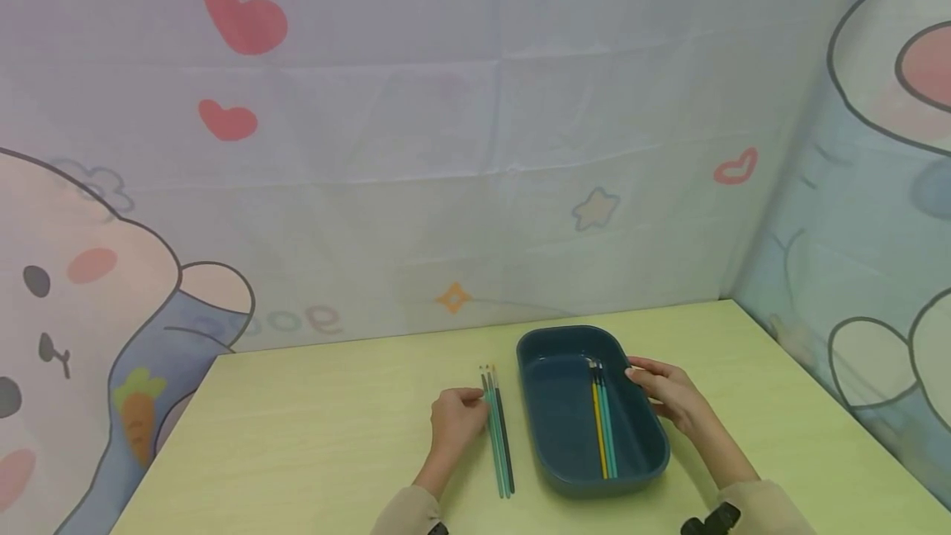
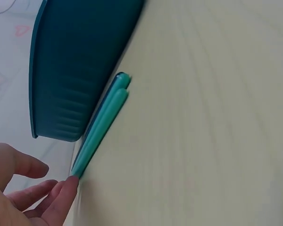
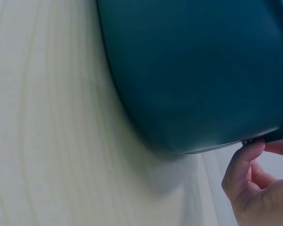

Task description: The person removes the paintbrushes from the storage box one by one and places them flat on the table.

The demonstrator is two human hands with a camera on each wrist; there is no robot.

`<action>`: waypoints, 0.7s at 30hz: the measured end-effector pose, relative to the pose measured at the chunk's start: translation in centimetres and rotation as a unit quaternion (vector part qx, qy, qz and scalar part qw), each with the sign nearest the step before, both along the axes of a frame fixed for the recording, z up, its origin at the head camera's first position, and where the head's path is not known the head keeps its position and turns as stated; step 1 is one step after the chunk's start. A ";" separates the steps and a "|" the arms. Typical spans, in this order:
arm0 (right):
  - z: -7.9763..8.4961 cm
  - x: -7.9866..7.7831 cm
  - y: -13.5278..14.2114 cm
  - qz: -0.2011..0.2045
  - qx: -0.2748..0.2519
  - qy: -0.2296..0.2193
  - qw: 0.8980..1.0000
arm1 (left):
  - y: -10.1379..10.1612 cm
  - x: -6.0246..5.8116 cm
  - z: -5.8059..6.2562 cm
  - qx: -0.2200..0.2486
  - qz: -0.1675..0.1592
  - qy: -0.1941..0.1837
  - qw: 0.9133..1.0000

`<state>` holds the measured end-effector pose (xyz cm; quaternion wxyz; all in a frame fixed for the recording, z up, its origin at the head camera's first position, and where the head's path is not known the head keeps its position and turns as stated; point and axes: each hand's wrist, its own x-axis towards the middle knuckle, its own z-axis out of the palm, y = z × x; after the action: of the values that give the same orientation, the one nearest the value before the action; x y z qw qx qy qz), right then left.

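A dark teal rectangular basin (image 1: 553, 428) stands on the table, with one yellow and two teal paintbrushes (image 1: 603, 428) lying lengthwise inside. My right hand (image 1: 672, 399) grips its right rim, thumb over the edge and fingers along the outside. Left of the basin, a small bundle of paintbrushes (image 1: 496, 436) lies on the table, teal and dark handles side by side, tips pointing away. My left hand (image 1: 455, 423) is at the left side of this bundle. In the left wrist view, a fingertip touches a teal handle (image 2: 101, 127) while the thumb stands apart from it.
The pale yellow-green table (image 1: 312, 428) ends at a printed cloth backdrop (image 1: 386, 188) along the back. Another stretch of cloth (image 1: 854, 271) hangs on the right side. The basin's wall (image 2: 70, 84) rises close beside the brush bundle.
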<state>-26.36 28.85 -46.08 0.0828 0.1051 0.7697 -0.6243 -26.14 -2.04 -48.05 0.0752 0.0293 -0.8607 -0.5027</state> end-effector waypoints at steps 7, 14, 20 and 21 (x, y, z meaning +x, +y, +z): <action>-0.1 0.1 0.1 -0.002 0.004 0.000 1.000 | 0.3 0.1 1.0 0.023 -0.008 -0.001 1.000; -0.2 0.1 0.1 0.009 0.007 0.006 1.000 | 0.8 0.3 2.3 0.064 -0.029 -0.013 0.997; -0.1 0.1 0.1 0.009 0.005 0.008 1.000 | 1.3 0.4 3.4 0.108 -0.050 -0.023 0.993; -0.1 0.1 0.0 0.009 0.004 0.008 1.000 | 1.4 0.4 3.5 0.114 -0.053 -0.023 0.992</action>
<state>-26.28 28.89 -46.17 0.0815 0.0938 0.7737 -0.6212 -25.70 -0.66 -44.53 0.0245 0.0040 -0.7999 -0.5996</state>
